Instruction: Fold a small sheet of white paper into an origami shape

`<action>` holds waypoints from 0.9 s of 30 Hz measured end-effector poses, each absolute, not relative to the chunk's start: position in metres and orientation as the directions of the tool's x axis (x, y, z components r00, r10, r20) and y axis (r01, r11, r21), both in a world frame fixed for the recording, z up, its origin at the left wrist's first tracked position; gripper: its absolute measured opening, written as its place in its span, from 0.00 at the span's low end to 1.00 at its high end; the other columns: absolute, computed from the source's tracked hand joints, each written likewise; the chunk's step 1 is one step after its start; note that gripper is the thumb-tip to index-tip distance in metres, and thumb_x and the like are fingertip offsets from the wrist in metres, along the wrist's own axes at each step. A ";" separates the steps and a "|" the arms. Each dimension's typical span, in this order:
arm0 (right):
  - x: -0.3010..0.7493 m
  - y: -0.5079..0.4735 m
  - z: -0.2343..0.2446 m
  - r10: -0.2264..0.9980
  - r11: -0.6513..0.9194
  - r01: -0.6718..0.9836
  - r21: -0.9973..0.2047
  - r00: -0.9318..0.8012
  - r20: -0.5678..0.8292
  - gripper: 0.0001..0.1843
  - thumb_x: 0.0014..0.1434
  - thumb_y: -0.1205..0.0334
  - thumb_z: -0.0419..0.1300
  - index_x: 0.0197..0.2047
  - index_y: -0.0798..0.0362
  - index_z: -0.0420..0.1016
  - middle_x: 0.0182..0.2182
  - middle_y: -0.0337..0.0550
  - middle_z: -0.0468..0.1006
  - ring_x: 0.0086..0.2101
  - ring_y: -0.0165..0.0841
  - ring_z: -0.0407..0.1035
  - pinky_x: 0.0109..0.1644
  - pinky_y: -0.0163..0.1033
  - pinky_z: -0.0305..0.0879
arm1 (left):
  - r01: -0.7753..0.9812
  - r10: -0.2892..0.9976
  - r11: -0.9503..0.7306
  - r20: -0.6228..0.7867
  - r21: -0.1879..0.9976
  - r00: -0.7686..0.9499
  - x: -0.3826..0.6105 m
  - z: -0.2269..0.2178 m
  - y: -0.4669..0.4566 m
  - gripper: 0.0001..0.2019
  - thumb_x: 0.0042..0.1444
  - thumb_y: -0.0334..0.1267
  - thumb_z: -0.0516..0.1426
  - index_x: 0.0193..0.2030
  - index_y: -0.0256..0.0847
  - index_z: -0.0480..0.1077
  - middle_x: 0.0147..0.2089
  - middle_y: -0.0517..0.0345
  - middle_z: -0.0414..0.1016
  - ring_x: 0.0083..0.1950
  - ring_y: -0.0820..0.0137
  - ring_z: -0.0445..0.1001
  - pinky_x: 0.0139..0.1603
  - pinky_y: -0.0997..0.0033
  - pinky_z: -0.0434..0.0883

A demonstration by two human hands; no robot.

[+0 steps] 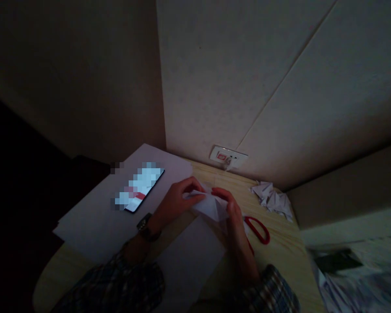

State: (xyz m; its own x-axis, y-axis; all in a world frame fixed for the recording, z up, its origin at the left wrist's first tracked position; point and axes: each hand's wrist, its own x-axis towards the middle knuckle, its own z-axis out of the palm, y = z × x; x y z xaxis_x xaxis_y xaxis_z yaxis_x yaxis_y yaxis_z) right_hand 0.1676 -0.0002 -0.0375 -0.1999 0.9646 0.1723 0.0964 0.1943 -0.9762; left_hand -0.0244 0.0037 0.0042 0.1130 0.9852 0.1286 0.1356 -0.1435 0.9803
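Between my two hands is a piece of folded white paper (207, 208), with creased flaps standing up from it. My left hand (185, 193) pinches its left edge between thumb and fingers; a dark watch is on that wrist. On the other side, my right hand (230, 206) has its fingers closed round the right edge. Beneath the hands lies a flat white sheet (193, 252). Close by my right hand are scissors with red handles (260, 231), their blades mostly hidden by the hand and paper.
A lit phone (141, 189), its screen blurred out, rests on a stack of white paper (84, 226) at the left. Several folded white paper pieces (272, 200) lie at the table's back right. A wall socket (228, 156) with a plug sits just above the wooden table (286, 252).
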 end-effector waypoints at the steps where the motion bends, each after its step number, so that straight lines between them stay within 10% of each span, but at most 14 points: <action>1: 0.169 -0.001 -0.037 0.959 0.216 0.101 -0.971 -0.209 0.191 0.23 0.65 0.41 0.47 0.52 0.43 0.72 0.49 0.42 0.76 0.50 0.41 0.68 0.53 0.46 0.65 | 0.137 0.991 -0.118 0.107 0.984 0.082 -0.024 0.005 0.003 0.07 0.53 0.38 0.61 0.32 0.39 0.69 0.33 0.59 0.74 0.38 0.68 0.73 0.41 0.71 0.68; 11: 0.161 0.001 -0.035 0.991 0.130 0.242 -0.961 -0.074 0.115 0.13 0.57 0.49 0.61 0.38 0.49 0.76 0.32 0.39 0.78 0.35 0.36 0.69 0.38 0.38 0.64 | 0.184 0.998 -0.034 0.024 0.982 0.060 -0.020 0.002 0.002 0.08 0.51 0.39 0.60 0.34 0.40 0.65 0.30 0.65 0.71 0.31 0.72 0.69 0.32 0.76 0.63; 27: 0.161 0.004 -0.037 0.995 0.091 0.159 -0.983 -0.054 0.084 0.09 0.55 0.54 0.64 0.30 0.50 0.73 0.25 0.34 0.70 0.27 0.31 0.62 0.30 0.35 0.56 | 0.156 0.992 -0.015 -0.005 0.988 0.127 -0.023 -0.001 0.007 0.09 0.46 0.38 0.64 0.35 0.38 0.76 0.38 0.57 0.81 0.43 0.63 0.77 0.44 0.70 0.70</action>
